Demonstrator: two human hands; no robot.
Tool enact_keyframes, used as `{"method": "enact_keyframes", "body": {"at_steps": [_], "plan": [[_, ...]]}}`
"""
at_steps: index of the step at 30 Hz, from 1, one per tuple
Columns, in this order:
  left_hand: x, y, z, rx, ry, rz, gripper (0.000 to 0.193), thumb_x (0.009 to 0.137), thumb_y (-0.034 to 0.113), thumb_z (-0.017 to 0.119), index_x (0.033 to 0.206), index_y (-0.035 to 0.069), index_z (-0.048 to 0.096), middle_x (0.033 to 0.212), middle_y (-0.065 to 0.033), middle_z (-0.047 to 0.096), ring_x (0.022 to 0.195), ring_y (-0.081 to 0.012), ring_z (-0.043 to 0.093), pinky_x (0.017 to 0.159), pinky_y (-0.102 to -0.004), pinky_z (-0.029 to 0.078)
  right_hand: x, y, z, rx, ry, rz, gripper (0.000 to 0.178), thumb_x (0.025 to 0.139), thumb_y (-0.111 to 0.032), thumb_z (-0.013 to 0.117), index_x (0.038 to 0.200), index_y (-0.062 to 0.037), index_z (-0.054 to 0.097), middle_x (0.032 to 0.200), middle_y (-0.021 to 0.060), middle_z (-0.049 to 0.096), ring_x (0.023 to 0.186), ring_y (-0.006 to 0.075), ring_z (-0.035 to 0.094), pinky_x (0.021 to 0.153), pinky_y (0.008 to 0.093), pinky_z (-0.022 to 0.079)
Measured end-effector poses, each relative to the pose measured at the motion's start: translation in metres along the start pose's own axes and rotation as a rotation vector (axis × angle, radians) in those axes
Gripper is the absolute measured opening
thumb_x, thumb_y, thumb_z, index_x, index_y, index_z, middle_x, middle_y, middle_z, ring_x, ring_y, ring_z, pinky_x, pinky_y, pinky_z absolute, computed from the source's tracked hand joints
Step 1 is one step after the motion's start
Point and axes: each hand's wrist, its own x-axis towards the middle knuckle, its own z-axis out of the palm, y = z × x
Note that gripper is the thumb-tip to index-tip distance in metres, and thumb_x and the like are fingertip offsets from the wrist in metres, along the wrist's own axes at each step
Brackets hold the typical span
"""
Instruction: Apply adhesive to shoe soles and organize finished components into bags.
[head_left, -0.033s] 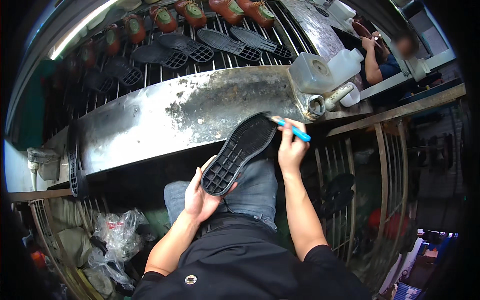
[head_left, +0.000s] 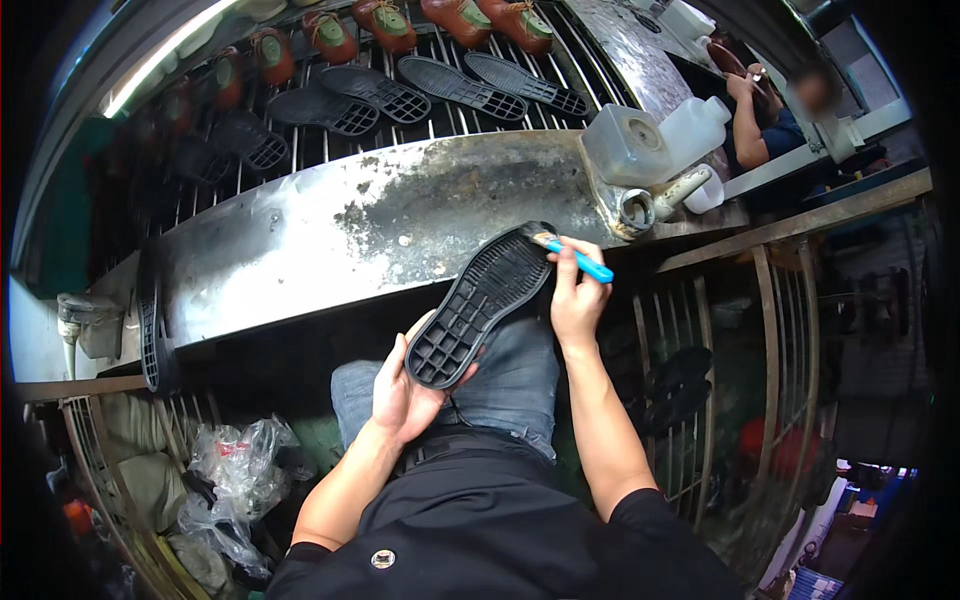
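Note:
A black shoe sole [head_left: 478,305] is tilted in front of me, its ribbed toe end pointing away and its open grid heel end nearest to me. My left hand [head_left: 405,398] grips the heel end, fingers beneath and thumb along the left edge. In my right hand [head_left: 577,300] is a blue-handled brush [head_left: 580,262], pinched between thumb and fingers. The brush's dark bristles [head_left: 541,233] rest at the right inner edge of the toe end. Past the sole lies a stained metal work ledge [head_left: 300,245].
Black soles [head_left: 460,85] and brown shoes [head_left: 383,27] lie on a bar rack beyond the ledge. Plastic containers [head_left: 627,145] and a small pot [head_left: 636,212] stand right. A person [head_left: 755,130] works at far right. Plastic bags [head_left: 245,470] lie lower left.
The brush has shifted slightly left, inward over the toe end of the sole, with my right hand following. My left hand and the sole hold almost the same place.

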Motion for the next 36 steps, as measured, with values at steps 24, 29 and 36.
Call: {"method": "enact_keyframes", "body": {"at_steps": [24,29,36], "plan": [[0.001,-0.003,-0.02,0.109,-0.045,0.105,0.065,0.118,0.05,0.03,0.17,0.011,0.032,0.167,-0.0137,0.048,0.15,-0.0337,0.051,0.124,-0.0563,0.042,-0.021,-0.077,-0.029,0.042,-0.672,-0.047,0.012,0.097,-0.018,0.074,0.092,-0.0073,0.074,0.084,0.0093,0.071,0.085,0.0313,0.067,0.08,0.0402,0.053],[0.0,0.001,-0.015,0.166,-0.043,0.119,0.067,0.118,0.051,0.031,0.17,0.009,0.032,0.167,-0.0155,0.047,0.149,-0.0336,0.052,0.122,-0.0551,0.044,0.007,-0.042,-0.037,-0.108,-0.544,0.062,0.02,0.102,-0.022,0.073,0.095,-0.0033,0.07,0.084,0.0131,0.072,0.08,0.0317,0.07,0.074,0.0402,0.054],[-0.004,0.005,-0.005,0.207,-0.061,0.116,0.071,0.116,0.055,0.034,0.17,0.009,0.032,0.167,-0.0169,0.047,0.149,-0.0342,0.052,0.12,-0.0556,0.047,0.034,-0.026,-0.058,-0.287,-0.355,-0.027,0.021,0.103,-0.021,0.071,0.094,-0.0024,0.069,0.085,0.0157,0.074,0.084,0.0375,0.073,0.076,0.0445,0.055]]}}
